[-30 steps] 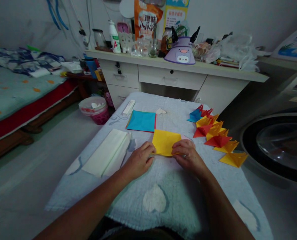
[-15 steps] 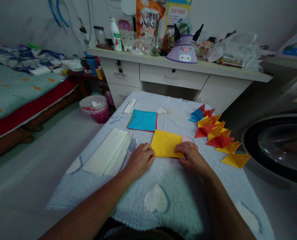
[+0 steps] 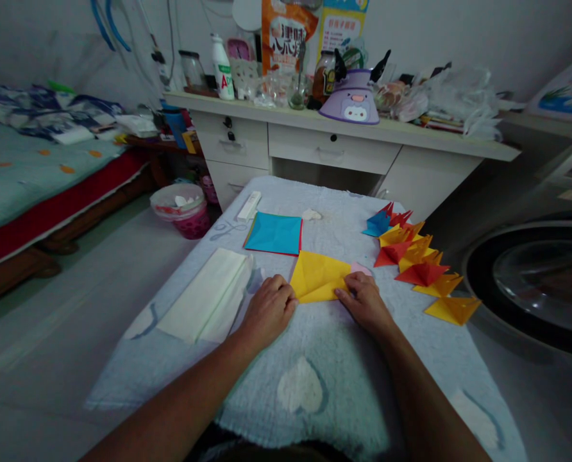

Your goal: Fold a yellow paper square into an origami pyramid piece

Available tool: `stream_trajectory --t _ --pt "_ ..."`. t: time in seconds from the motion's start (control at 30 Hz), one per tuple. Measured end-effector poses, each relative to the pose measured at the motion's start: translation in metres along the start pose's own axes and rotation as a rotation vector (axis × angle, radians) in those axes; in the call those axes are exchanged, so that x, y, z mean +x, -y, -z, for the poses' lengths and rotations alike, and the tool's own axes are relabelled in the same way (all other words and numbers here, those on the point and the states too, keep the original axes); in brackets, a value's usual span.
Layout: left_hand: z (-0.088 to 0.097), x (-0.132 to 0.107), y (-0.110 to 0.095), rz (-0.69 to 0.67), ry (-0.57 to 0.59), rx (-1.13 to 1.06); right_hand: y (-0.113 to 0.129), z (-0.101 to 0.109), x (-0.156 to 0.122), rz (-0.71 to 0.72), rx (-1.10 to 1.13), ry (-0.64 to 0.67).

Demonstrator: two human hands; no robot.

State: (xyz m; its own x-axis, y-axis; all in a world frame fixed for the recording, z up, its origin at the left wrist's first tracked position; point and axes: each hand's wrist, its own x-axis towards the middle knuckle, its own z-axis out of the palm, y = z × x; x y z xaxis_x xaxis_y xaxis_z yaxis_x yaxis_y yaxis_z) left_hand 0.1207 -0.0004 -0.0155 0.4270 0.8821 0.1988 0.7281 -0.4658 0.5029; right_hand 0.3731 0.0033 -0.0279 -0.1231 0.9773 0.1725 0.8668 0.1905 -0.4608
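One bed (image 3: 31, 167) with an orange-spotted cover, far to the left of the yellow origami paper (image 3: 317, 273). Next, a pink wastebasket (image 3: 190, 222) on the floor, also well left of and beyond the yellow origami paper. Then folded white sheets (image 3: 204, 292), left of the yellow origami paper, with the left hand (image 3: 269, 305) between. Farther off on that same side, a slim white box (image 3: 249, 205). Pinches the near-left corner of the yellow origami paper in the left hand, with curled fingers drawn together. Just beyond its far-left corner, a stack of square papers (image 3: 274, 232), blue on top and red at the edge. Lies on the blue-white cloth (image 3: 353, 385), directly between both hands, with a crease slanting across the near part: the yellow origami paper. At its near-right corner, pinches with thumb and bent fingers of the right hand (image 3: 365, 298). To its right, overlapping folded paper figures (image 3: 411, 256) in yellow, orange, red and blue. Farthest right of it, a front-loading washing machine (image 3: 521, 170).
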Motion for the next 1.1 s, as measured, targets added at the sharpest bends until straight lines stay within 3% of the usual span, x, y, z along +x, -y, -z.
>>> stream_trajectory --t 0.43,0.6,0.73,0.8,1.1 --pt "-0.005 0.000 -0.003 0.036 -0.028 0.144 0.010 -0.007 0.005 -0.170 -0.143 -0.095" --pt "-0.007 -0.003 -0.011 -0.117 -0.054 0.214 0.012 -0.009 0.005 -0.160 -0.167 -0.120" --pt "-0.016 -0.007 -0.020 -0.398 0.048 0.113 0.010 -0.012 0.005 -0.151 -0.207 -0.149" --pt "-0.020 -0.009 -0.023 -0.459 0.113 0.083 0.009 -0.013 0.005 -0.130 -0.214 -0.174" --pt "-0.027 -0.012 -0.022 -0.390 0.205 0.113 0.009 -0.009 0.007 -0.164 -0.148 -0.176"
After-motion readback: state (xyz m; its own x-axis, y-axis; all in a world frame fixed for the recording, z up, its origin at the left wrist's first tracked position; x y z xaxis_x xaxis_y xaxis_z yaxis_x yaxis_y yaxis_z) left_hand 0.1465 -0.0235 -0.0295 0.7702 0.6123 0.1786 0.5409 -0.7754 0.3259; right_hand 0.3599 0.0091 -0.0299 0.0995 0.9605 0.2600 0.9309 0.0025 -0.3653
